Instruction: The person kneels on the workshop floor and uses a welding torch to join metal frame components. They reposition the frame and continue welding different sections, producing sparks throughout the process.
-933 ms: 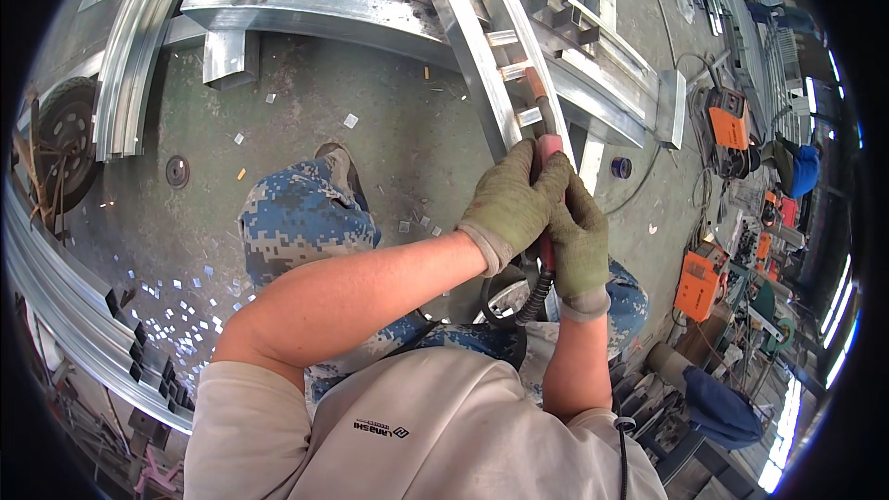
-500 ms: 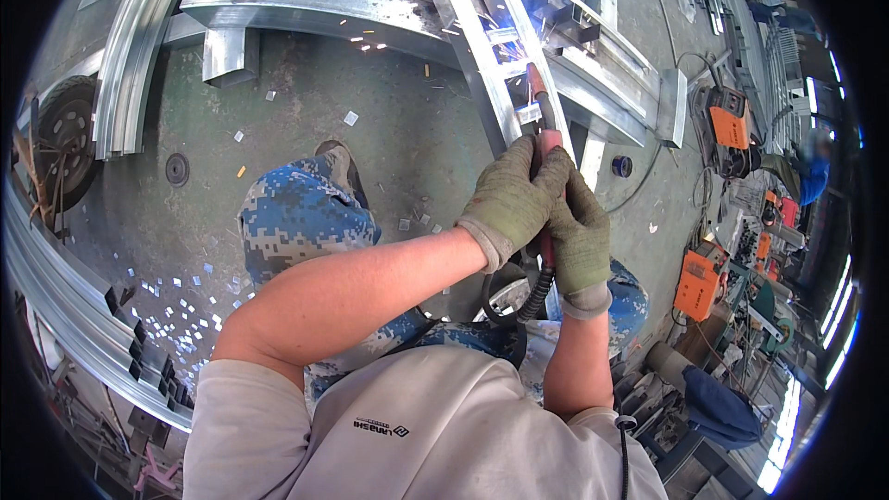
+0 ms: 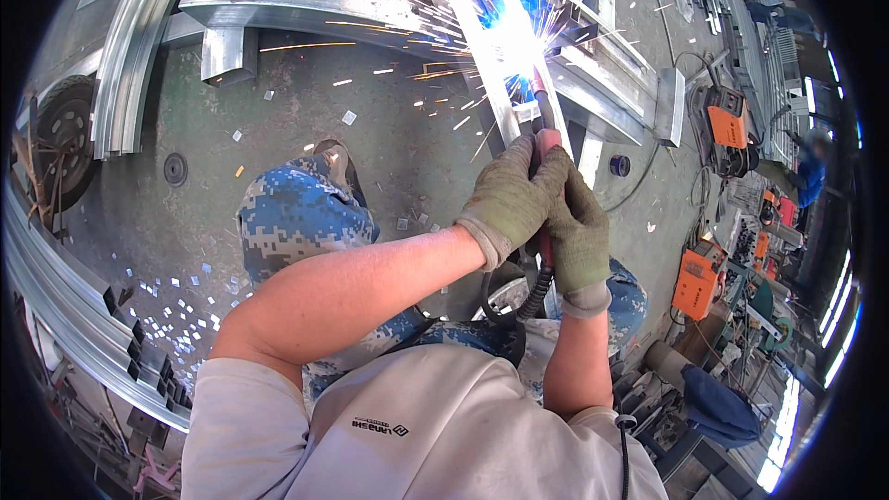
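Silvery steel ladder-like frame with two long rails (image 3: pixel 474 26) lies straight ahead of my hands, its long axis running away from me and slightly leftward, across a broad, shiny metal beam (image 3: pixel 306 2). My red-handled welding torch with a slim dark neck (image 3: pixel 549 139) follows nearly that line, its tip near the right rail, at the edge of a blue-white glare (image 3: pixel 515 42) that hides the crosspieces there. My left hand in an olive knit glove (image 3: pixel 509 193) is nearer the frame, closed round the handle's front; my right hand in a matching glove (image 3: pixel 582 236) grips just behind, touching it. Some fingers are hidden, so I cannot tell their exact wrap. Thin orange sparks (image 3: pixel 315 45) fly mostly leftward.
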Demonstrator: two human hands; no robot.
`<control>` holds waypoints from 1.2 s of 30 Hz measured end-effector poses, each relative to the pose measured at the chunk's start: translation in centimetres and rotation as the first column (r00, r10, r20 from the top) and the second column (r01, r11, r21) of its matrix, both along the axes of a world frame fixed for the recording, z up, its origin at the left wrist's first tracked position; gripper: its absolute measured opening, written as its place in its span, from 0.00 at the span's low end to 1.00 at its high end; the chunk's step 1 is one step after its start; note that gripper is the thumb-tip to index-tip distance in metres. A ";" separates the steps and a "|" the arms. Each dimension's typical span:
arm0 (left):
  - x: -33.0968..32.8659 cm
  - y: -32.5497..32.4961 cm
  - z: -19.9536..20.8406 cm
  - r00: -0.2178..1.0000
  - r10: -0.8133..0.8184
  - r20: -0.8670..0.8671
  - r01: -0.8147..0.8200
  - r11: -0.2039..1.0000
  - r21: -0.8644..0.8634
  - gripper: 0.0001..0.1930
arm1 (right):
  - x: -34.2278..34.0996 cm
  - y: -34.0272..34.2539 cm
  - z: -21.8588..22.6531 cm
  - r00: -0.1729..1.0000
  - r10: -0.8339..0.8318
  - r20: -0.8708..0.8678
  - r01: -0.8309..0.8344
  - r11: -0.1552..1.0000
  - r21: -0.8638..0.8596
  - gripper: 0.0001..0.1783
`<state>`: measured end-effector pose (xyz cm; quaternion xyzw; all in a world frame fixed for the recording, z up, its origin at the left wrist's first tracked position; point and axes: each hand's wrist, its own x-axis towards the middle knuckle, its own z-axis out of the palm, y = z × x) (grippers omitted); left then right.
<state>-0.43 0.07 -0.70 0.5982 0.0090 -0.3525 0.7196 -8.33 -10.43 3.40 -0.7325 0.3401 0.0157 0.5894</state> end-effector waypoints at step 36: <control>0.0 0.6 1.0 0.998 -0.039 -0.045 0.037 0.998 -0.045 0.20 | 0.0 0.7 1.4 0.999 -0.021 -0.039 0.022 1.000 0.022 0.34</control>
